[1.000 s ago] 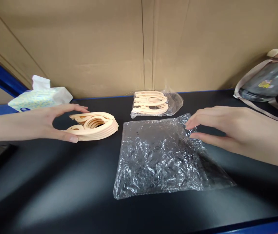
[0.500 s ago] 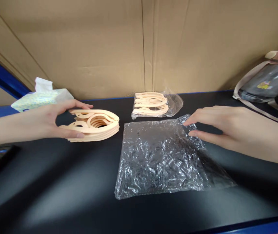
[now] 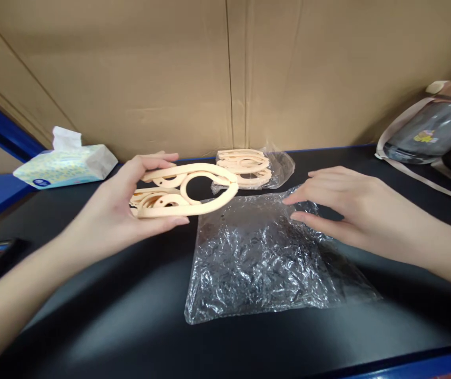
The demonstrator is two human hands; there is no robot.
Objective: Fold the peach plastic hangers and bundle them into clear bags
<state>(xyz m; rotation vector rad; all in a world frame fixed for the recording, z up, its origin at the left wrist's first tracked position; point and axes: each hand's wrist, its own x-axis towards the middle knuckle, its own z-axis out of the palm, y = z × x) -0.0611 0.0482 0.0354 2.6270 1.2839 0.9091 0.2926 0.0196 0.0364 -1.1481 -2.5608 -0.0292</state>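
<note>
A cream plastic folding hanger point(image 3: 194, 209), folded up, is gripped between the thumb and fingers of my left hand point(image 3: 130, 195). It is raised over the table, its rounded end pointing right. Partly hidden behind it are more folded hangers point(image 3: 142, 195) of the same kind. A clear, crinkled plastic bag point(image 3: 257, 258) lies flat in the middle of the black table. Above the bag's upper right corner hovers my right hand point(image 3: 340, 205), thumb and fingers apart with nothing between them; whether the fingertips touch the plastic I cannot tell.
Another clear bag with cream hangers point(image 3: 245, 163) lies at the back by the cardboard wall point(image 3: 150, 79). A tissue pack point(image 3: 67, 166) stands back left, a dark object point(image 3: 0, 258) at the left edge, and a strapped clear bottle point(image 3: 423, 129) back right.
My left hand has lifted one hanger off the stack and carried it rightward, leaving the tissue pack in fuller view. The right hand has shifted slightly left over the bag.
</note>
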